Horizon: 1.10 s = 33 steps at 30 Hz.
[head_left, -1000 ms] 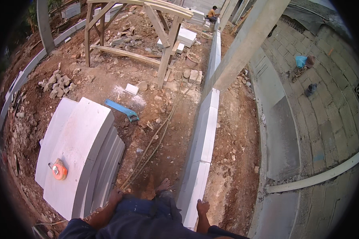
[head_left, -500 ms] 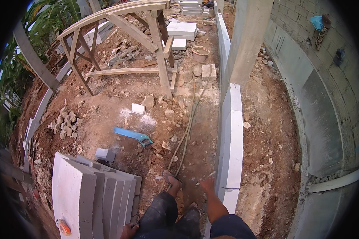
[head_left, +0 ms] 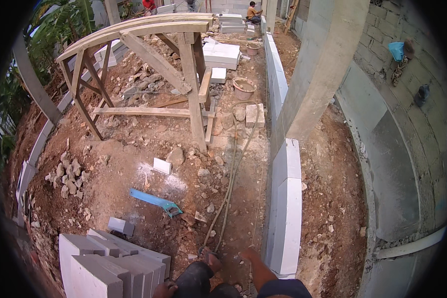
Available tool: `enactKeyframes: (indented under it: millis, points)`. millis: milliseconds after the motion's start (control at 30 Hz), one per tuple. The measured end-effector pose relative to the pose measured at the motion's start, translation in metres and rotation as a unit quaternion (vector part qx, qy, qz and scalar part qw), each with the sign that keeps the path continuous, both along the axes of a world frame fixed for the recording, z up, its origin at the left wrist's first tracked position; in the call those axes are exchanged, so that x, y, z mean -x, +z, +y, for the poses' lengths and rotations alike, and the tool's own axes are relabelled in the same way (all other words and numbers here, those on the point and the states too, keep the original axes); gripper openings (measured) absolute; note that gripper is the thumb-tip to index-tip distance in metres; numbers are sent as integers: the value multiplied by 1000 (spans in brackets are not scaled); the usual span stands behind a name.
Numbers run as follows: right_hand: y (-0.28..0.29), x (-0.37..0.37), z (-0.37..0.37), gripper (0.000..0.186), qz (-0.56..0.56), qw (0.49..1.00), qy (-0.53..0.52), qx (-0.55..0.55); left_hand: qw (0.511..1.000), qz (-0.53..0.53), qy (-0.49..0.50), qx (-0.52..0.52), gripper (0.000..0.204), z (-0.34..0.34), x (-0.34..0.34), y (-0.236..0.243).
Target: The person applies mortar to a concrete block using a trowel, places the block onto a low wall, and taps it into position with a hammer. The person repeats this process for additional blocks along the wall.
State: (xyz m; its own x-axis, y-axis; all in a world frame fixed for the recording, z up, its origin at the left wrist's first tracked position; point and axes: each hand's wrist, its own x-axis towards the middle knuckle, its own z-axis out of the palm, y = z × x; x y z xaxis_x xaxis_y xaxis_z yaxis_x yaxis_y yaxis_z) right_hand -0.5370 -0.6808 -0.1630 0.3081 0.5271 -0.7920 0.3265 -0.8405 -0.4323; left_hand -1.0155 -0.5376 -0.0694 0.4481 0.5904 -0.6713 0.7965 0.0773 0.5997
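My left hand [head_left: 165, 289] is low at the bottom edge, between my left knee and a stack of pale lightweight blocks [head_left: 97, 278]; its fingers are mostly hidden. My right arm reaches forward beside the low wall of white blocks [head_left: 286, 223]. At its end my right hand [head_left: 247, 254] looks closed, close over a thin string [head_left: 256, 223] stretched along the ground by the wall; whatever it grips is too small to make out. A handsaw [head_left: 155, 200] with a blue blade and teal handle lies on the soil ahead of my feet.
A wooden trestle [head_left: 191, 89] stands ahead on the left. A hose [head_left: 227, 198] runs over the ground towards a bucket [head_left: 244, 89]. A concrete column [head_left: 323, 74] rises on the wall line. Rubble [head_left: 67, 176] lies at left. Two people work far off, one crouching [head_left: 254, 12].
The view has tilted up, so everything ahead sits lower and people show far off. An orange tape measure on the block stack has left the view. My right hand has shifted slightly relative to my foot.
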Motion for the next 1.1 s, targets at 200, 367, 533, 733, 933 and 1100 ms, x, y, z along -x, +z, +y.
enactKeyframes:
  millis: [200, 367, 533, 733, 933, 1100]
  points:
    - [0, -30, 27, 93, -141, 925, -288, 206, 968, 80, -186, -147, 32, 46, -80, 80]
    - [-29, -154, 78, 89, -316, 924, -206, 63, 968, 131, -152, -151, 36, 63, -106, 87]
    - [-61, -189, 125, 81, -190, 962, -194, 16, 955, 195, -164, -150, 37, 73, -112, 68]
    - [13, -160, 169, 83, -135, 983, -127, 8, 971, 108, -181, -117, 39, 74, -110, 61]
    - [259, -152, 111, 49, -657, 629, -266, -320, 976, 91, -152, -126, 48, 74, -128, 103]
    - [312, -139, 47, 43, -620, 681, -327, -211, 973, 61, -208, -78, 33, 91, -185, 129]
